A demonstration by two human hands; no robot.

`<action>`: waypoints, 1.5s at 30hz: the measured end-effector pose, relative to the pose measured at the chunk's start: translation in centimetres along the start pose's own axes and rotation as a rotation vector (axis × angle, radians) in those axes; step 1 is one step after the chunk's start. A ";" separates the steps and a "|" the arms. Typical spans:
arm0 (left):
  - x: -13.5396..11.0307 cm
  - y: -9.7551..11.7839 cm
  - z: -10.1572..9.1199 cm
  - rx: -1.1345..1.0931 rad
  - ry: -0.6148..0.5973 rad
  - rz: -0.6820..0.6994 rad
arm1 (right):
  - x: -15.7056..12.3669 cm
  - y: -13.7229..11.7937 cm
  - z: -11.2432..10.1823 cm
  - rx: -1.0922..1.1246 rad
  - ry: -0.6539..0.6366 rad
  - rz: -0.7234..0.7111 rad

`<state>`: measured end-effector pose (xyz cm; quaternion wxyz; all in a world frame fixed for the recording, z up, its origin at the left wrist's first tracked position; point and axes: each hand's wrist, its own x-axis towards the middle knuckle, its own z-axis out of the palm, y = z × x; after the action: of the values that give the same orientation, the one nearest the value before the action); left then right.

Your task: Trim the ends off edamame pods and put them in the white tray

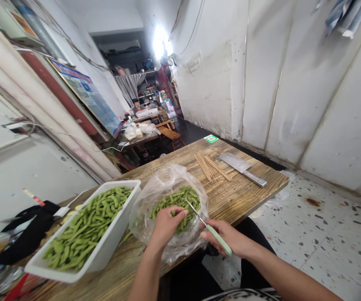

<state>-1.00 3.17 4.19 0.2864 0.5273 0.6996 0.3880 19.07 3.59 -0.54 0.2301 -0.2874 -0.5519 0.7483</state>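
Observation:
My left hand reaches into a clear plastic bag of green edamame pods and pinches one pod between its fingers. My right hand grips the pale green handle of a pair of scissors; the metal blades point up and left into the bag, close to the pod in my left hand. A white rectangular tub, heaped with more edamame pods, stands just left of the bag on the wooden table.
A bundle of bamboo skewers and a steel cleaver lie at the table's far end, near a green sticker. Black cloth and packets sit at the left. Terrazzo floor lies to the right; cluttered tables stand down the corridor.

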 end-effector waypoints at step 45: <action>-0.8 -2.0 1.5 -0.546 0.054 -0.218 | 0.6 0.9 0.7 0.096 0.041 0.108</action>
<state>-0.58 2.47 1.74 0.4388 0.3420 0.6290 0.5430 18.12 3.21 -1.32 0.2142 -0.3206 -0.4940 0.7793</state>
